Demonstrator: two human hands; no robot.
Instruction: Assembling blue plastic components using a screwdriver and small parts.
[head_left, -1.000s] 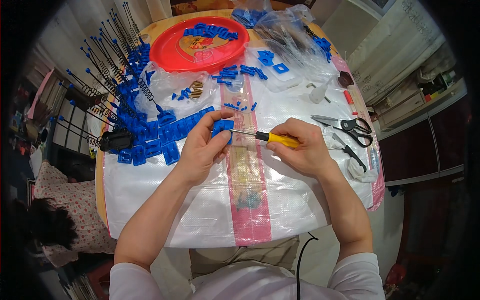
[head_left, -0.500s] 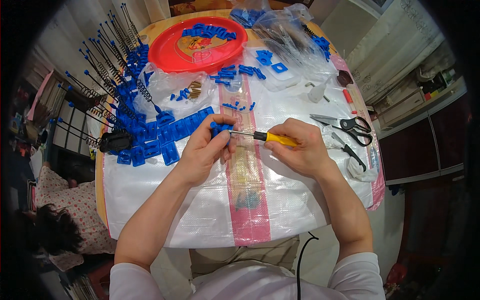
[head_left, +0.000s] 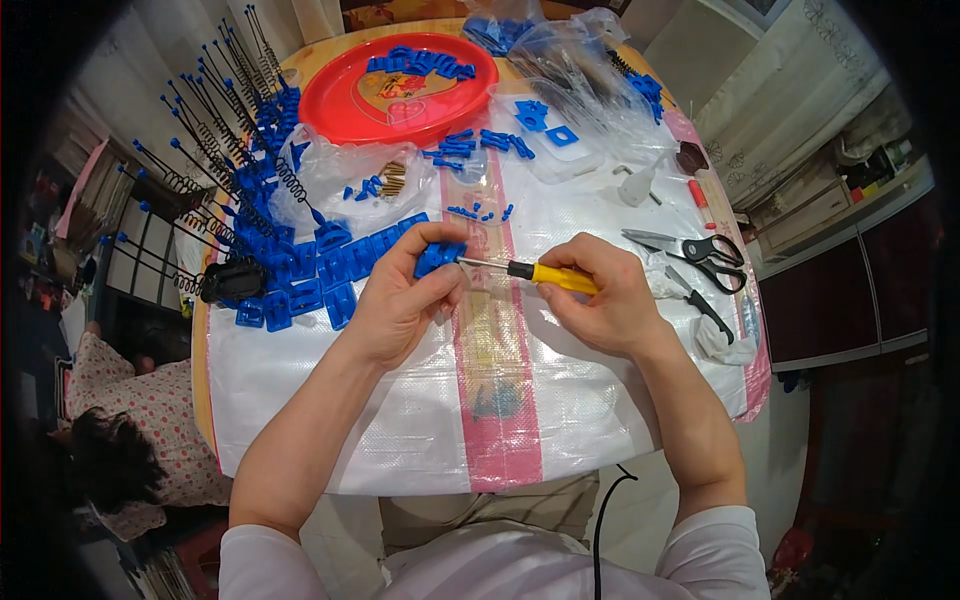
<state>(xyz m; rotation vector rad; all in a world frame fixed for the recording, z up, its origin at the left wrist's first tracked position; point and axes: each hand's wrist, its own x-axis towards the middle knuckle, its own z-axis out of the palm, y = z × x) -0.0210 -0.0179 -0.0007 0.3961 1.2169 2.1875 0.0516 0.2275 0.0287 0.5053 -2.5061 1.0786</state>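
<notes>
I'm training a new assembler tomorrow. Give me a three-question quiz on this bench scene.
1. True or false: the left hand holds a blue plastic part.
2. Which tool is in the right hand? A) screwdriver B) scissors C) hammer
3. What lies on the white table cover beyond the right hand, toward the person's right?

Key: 1 true. 2 A, the yellow-handled screwdriver. 3 black-handled scissors.

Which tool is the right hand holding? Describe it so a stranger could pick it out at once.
Start at the round red tray at the far end of the table, then come down the pink stripe of the white sheet to the two hands. The right hand grips a screwdriver, its metal tip at the blue plastic part pinched in the left hand. Its yellow handle sets it apart from the black-handled scissors to the right.
</notes>
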